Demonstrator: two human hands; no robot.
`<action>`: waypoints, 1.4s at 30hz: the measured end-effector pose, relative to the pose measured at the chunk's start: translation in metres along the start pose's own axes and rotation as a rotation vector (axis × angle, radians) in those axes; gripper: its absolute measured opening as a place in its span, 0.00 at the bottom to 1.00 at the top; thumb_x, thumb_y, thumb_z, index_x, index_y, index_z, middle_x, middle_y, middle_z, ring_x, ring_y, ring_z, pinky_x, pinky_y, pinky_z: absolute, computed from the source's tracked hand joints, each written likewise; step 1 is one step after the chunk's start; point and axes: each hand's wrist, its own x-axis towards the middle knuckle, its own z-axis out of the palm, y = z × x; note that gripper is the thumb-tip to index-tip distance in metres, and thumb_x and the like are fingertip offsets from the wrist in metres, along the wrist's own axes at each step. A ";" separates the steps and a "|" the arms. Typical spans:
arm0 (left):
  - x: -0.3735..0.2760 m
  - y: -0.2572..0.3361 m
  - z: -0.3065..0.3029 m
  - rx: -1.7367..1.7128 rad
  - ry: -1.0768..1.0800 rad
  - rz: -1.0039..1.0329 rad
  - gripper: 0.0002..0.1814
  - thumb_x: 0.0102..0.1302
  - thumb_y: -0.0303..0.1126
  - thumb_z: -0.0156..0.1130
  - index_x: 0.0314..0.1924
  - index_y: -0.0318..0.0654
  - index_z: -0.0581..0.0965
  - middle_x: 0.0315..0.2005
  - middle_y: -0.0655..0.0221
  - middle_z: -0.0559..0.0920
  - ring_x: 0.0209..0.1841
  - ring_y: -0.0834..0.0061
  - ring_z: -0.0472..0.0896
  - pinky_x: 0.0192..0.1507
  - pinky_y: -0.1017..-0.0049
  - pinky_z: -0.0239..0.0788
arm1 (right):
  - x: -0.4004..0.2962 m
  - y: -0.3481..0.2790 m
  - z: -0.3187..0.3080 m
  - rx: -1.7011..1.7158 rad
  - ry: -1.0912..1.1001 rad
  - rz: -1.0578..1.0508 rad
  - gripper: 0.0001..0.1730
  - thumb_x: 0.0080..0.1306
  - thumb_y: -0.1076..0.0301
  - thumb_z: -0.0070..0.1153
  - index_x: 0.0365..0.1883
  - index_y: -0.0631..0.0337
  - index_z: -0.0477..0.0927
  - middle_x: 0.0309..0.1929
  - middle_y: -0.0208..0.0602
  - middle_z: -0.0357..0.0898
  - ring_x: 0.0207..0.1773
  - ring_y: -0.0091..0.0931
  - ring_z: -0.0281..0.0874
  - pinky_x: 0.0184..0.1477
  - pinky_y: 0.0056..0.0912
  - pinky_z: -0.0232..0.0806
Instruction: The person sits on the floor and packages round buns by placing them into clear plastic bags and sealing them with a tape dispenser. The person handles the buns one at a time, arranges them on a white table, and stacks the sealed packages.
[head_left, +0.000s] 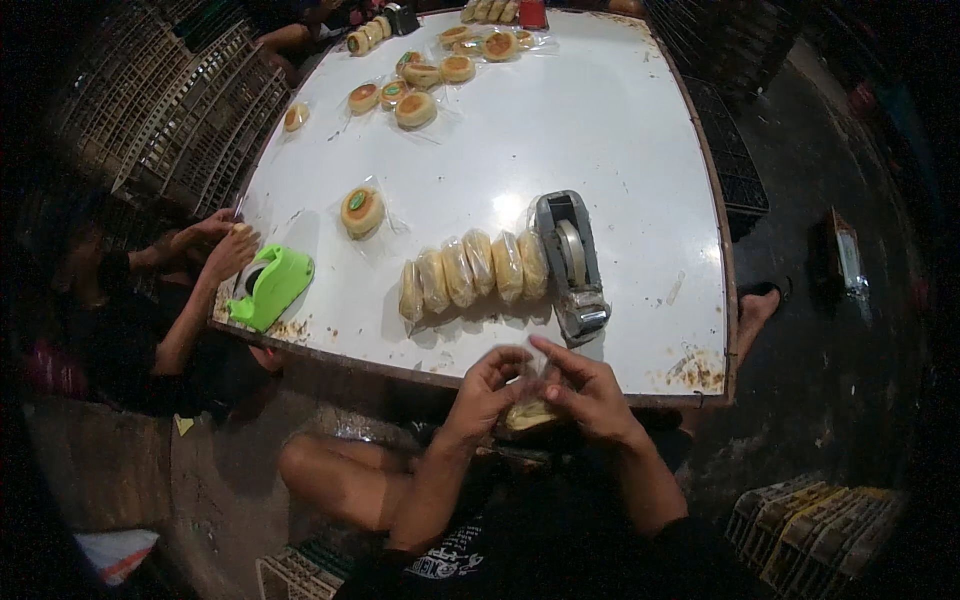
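Note:
Between my two hands, just off the table's front edge, is a round bread bun in a clear plastic bag (531, 414). My left hand (489, 390) pinches the bag's loose plastic from one side. Opposite it, my right hand (589, 390) holds the same bag, its index finger stretched up along the film. Beyond my hands, several bagged buns (471, 270) stand on edge in a row. The row's right end leans against a grey tape dispenser (574, 262) with a roll of tape in it. A single bagged bun with a green sticker (362, 212) lies flat farther left.
The white table (600, 135) has worn, stained corners. More bagged buns (416, 110) lie scattered toward its far side. At the left corner, another person's hands (229, 247) are beside a green tape dispenser (274, 289). Plastic crates (817, 532) stand on the floor.

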 end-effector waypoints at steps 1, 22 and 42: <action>0.000 0.003 0.006 0.059 0.031 0.027 0.06 0.60 0.29 0.56 0.31 0.33 0.75 0.31 0.69 0.76 0.37 0.81 0.73 0.43 0.79 0.64 | 0.003 0.001 0.001 -0.046 0.018 -0.089 0.13 0.60 0.67 0.51 0.39 0.66 0.73 0.29 0.28 0.69 0.35 0.19 0.66 0.39 0.21 0.60; 0.000 0.003 -0.009 0.982 -0.082 -0.361 0.10 0.62 0.34 0.49 0.33 0.33 0.71 0.28 0.68 0.73 0.33 0.76 0.71 0.36 0.76 0.63 | 0.001 0.011 0.011 -1.036 0.026 0.048 0.23 0.55 0.61 0.54 0.45 0.66 0.69 0.28 0.50 0.72 0.38 0.40 0.69 0.35 0.43 0.63; -0.008 -0.023 0.002 0.834 0.453 0.610 0.18 0.63 0.40 0.46 0.27 0.30 0.74 0.22 0.65 0.76 0.27 0.75 0.73 0.32 0.77 0.64 | 0.050 -0.029 -0.039 -0.883 0.634 0.126 0.25 0.51 0.52 0.59 0.36 0.66 0.76 0.30 0.45 0.77 0.33 0.38 0.77 0.37 0.36 0.67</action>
